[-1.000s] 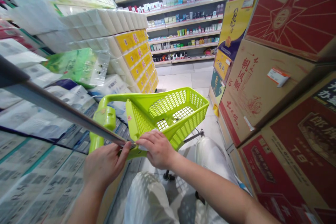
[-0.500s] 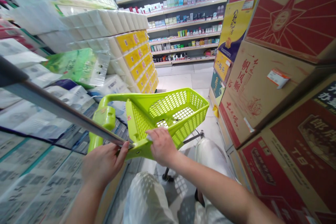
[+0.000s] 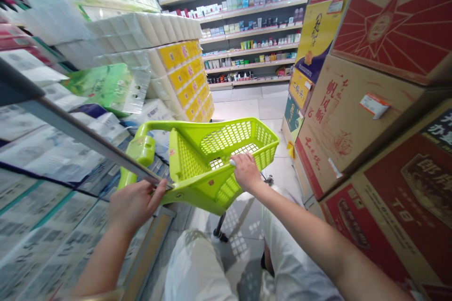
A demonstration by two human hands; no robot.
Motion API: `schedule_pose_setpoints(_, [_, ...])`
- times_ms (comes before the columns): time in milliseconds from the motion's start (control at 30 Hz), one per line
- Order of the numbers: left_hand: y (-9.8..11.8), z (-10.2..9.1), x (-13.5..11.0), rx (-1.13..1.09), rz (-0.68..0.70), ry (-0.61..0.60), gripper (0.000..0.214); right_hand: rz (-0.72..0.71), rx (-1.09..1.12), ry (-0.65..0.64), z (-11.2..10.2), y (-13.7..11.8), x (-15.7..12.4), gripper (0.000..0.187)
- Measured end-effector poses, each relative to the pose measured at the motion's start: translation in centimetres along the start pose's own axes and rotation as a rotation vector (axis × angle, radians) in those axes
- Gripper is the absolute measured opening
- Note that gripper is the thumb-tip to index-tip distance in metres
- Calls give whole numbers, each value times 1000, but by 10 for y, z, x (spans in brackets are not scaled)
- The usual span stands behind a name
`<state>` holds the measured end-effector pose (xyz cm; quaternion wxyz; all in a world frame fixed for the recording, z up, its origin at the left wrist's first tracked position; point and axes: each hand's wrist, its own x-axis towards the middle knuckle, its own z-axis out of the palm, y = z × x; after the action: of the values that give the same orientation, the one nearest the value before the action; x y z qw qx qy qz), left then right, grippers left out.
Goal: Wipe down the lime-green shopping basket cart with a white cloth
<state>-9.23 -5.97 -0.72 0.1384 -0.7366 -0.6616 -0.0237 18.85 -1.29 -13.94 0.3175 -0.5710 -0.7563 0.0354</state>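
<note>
My left hand (image 3: 132, 204) is low at the left, its thumb and fingers pinched on the end of a grey metal shelf rail (image 3: 88, 138). My right hand (image 3: 247, 171) reaches forward over the right rim of a lime-green plastic shopping cart (image 3: 212, 127). Its fingers are closed round a small white thing (image 3: 232, 162) that only just shows at the knuckles. Nothing shows inside the cart's basket. My legs in white trousers (image 3: 197, 268) are below the cart.
Packs of tissue and toilet paper (image 3: 155, 42) fill the shelves on the left. Stacked red and brown cartons (image 3: 339, 103) line the right. The tiled aisle floor (image 3: 243, 106) runs ahead to shelves of small bottles and boxes (image 3: 247, 23).
My right hand left the shelf rail's end by my left hand and moved forward and right over the cart's basket rim, carrying the small white thing. My left hand stayed on the rail.
</note>
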Motion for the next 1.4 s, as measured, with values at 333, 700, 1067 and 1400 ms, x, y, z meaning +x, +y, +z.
schedule_pose_setpoints(333, [12,-12,17,60,-34,-128,55,-340,142,-32,13,-116,14,39])
schedule_pose_setpoints(700, [10,-11,51,103,-98,-314,64,-23,-112,-53,3,31,19,36])
schedule_pose_setpoints(1067, [20,29,7,-61,-172,560,59,-179,36,-88,24,-88,40,36])
schedule_pose_setpoints(1400, [88,34,50,47,223,54,45,-242,-37,-118,19,-40,39,29])
